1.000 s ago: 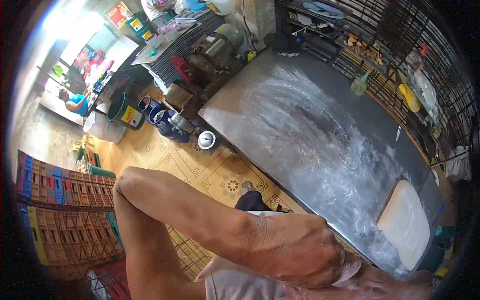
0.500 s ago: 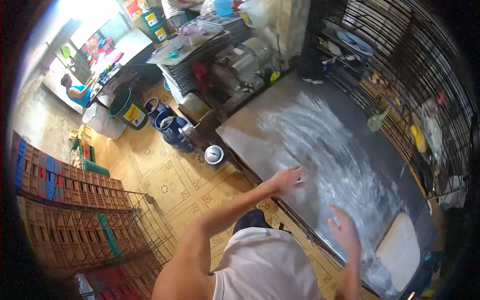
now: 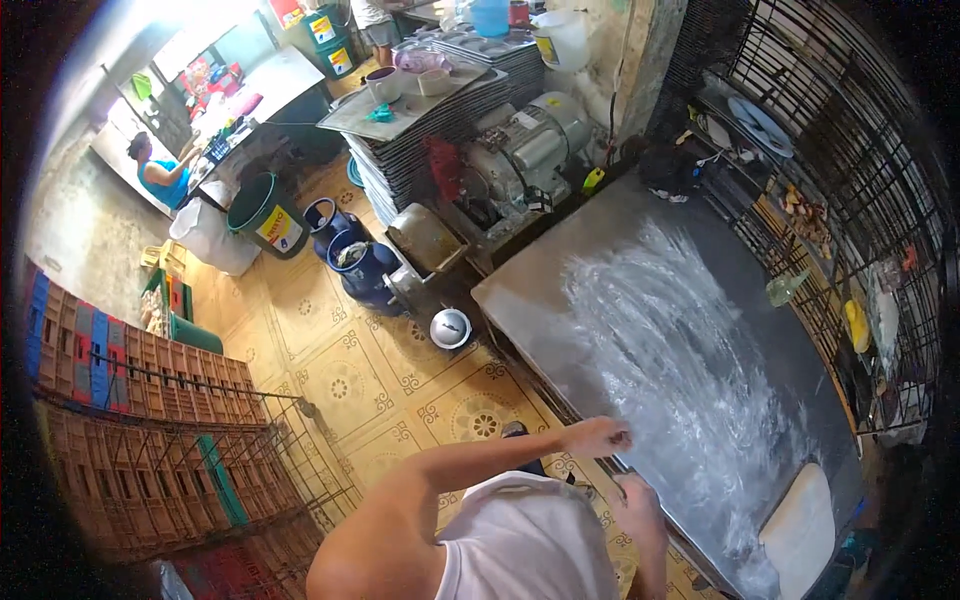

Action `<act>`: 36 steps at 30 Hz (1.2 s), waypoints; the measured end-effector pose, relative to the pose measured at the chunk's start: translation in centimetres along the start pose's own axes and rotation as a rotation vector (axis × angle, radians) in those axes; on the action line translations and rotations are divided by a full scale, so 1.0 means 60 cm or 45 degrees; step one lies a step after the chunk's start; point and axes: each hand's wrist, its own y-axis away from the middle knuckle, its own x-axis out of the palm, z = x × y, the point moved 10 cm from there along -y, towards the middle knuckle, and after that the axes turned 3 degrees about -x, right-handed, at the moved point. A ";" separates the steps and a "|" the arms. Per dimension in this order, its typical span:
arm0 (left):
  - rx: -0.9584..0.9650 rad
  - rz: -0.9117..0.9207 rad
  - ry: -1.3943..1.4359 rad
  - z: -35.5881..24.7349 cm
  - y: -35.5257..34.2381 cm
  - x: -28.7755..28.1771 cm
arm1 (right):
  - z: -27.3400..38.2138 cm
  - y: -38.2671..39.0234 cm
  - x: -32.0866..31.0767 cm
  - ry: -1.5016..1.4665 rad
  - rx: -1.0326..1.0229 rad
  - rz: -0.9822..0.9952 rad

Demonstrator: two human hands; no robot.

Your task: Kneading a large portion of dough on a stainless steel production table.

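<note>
My left hand (image 3: 598, 437) is curled closed above the near edge of a dark metal-topped table (image 3: 530, 290). Close below it, my right hand (image 3: 640, 505) is at the same edge with its fingers bent inward. A narrow pale strip shows beside the right fingers; I cannot tell whether it is held or part of the table edge. Whatever either hand may hold is hidden. White powder like flour (image 3: 690, 370) is smeared across the tabletop. A flat, pale slab that looks like dough (image 3: 802, 530) lies at the table's lower right, apart from both hands.
Wire racks (image 3: 850, 130) line the right side. Beyond the table stand a motor (image 3: 540, 140) and stacked metal trays (image 3: 370, 125). Blue gas cylinders (image 3: 362, 270), a lidded pot (image 3: 450, 328) and a green bucket (image 3: 268, 215) occupy the floor. Crates (image 3: 150, 350) stand left; a person (image 3: 165, 180) works far left.
Both hands have drawn back from over the floured tabletop to its near edge and come closer together. Their fingers, spread before, are now curled. The view has shifted slightly.
</note>
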 end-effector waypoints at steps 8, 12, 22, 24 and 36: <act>0.862 0.256 -0.284 -0.206 0.027 0.046 | 0.083 -0.059 -0.010 -0.081 0.234 0.421; 0.924 0.346 -0.385 -0.172 0.003 0.113 | 0.110 -0.035 -0.034 -0.143 0.153 0.572; 1.163 0.336 -0.357 -0.291 -0.024 0.255 | 0.048 0.095 -0.158 -0.540 0.066 0.549; 0.873 0.491 -0.376 -0.301 -0.044 0.282 | 0.057 0.118 -0.179 -0.634 -0.058 0.615; 0.476 0.501 -0.086 -0.314 -0.101 0.423 | -0.072 0.267 -0.193 -1.111 0.101 0.596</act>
